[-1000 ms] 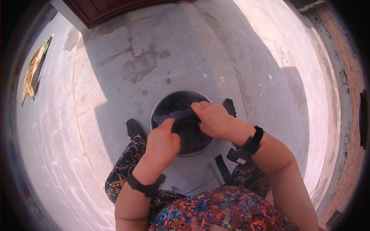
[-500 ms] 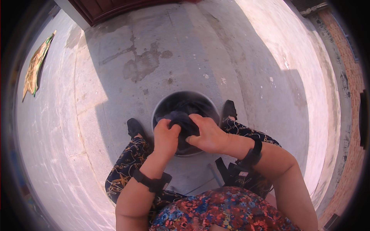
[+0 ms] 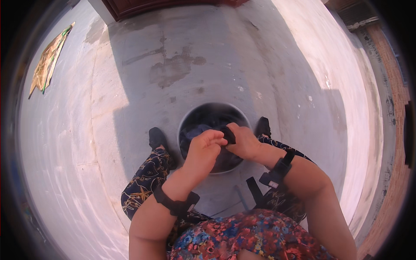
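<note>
A round metal basin (image 3: pixel 181 123) stands on the ground between my feet, with dark wet-looking cloth (image 3: pixel 206 116) inside. Over its near half, my right hand (image 3: pixel 245 143) is closed around a bunched piece of dark cloth (image 3: pixel 228 135). From the left, my left hand (image 3: pixel 203 151) meets the same bunch, its fingers bent and pressed together at the cloth's edge. Between the two hands only a small black part of the bunch shows; the rest is hidden by the fingers. A bluish-dark fold lies in the basin beside my left fingers.
My black shoes (image 3: pixel 157 138) flank the basin left and right. Concrete ground (image 3: pixel 143 86) spreads around, with a damp stain (image 3: pixel 173 69) ahead. A yellowish flattened sack (image 3: pixel 51 60) lies far left. A dark red door (image 3: pixel 160 6) is at the top, a brick strip (image 3: pixel 392 86) at the right.
The bunched cloth between my hands looks smaller and sits further right. My left hand has shifted right, toward the right hand. The whole view has turned slightly.
</note>
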Tool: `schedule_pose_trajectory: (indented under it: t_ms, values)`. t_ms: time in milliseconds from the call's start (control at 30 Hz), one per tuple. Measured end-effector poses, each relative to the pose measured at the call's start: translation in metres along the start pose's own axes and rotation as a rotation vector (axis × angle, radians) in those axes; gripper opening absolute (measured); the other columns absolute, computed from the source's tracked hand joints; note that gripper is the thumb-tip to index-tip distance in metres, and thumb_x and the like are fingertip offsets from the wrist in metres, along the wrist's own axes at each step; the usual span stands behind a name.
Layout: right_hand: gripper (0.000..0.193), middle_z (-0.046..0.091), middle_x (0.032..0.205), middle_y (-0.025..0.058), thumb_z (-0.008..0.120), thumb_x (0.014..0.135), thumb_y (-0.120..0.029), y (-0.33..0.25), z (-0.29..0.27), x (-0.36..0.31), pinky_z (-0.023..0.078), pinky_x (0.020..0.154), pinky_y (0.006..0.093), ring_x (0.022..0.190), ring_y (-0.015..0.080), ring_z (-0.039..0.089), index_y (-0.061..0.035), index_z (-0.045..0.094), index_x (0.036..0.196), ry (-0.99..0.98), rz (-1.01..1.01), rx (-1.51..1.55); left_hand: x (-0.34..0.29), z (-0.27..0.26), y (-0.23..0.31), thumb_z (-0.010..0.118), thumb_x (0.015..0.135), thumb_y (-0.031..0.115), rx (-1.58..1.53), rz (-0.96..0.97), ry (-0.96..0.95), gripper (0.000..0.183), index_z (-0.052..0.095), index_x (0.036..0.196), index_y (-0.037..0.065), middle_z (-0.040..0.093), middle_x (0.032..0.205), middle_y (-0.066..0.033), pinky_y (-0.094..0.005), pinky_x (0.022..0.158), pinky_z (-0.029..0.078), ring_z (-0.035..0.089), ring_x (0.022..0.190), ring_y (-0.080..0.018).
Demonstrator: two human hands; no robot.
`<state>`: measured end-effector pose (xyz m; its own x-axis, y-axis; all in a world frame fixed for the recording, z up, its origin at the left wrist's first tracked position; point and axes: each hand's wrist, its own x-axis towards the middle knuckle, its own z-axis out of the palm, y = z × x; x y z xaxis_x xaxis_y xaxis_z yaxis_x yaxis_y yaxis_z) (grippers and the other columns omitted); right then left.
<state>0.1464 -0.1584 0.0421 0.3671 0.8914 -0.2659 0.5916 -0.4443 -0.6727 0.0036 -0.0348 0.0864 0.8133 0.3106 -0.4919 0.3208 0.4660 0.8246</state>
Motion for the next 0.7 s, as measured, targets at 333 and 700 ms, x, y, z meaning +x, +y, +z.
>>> schedule_pose_trajectory:
  t_ms: [333,700]
  values:
    - [0.04,0.067,0.091,0.0116,0.072,0.064,0.001,-0.095,-0.092,-0.084,0.051,0.074,0.0289,0.081,0.02,0.065,-0.002,0.063,0.103,0.323,-0.112,0.06,-0.009,-0.044,0.03,0.046,0.084,0.003,-0.149,0.518,0.407,0.031,0.056,0.113,-0.004,0.065,0.098,-0.0106,-0.0267,0.081,0.045,0.059,0.09,-0.0164]
    - [0.041,0.067,0.097,0.0091,0.065,0.07,0.008,-0.17,-0.158,-0.127,0.052,0.079,0.028,0.085,0.0166,0.064,0.0043,0.061,0.111,0.581,-0.229,0.107,0.005,-0.045,0.018,0.05,0.083,0.006,0.235,0.402,0.017,0.031,0.059,0.111,-0.003,0.065,0.095,-0.009,-0.0251,0.077,0.045,0.059,0.087,-0.0147]
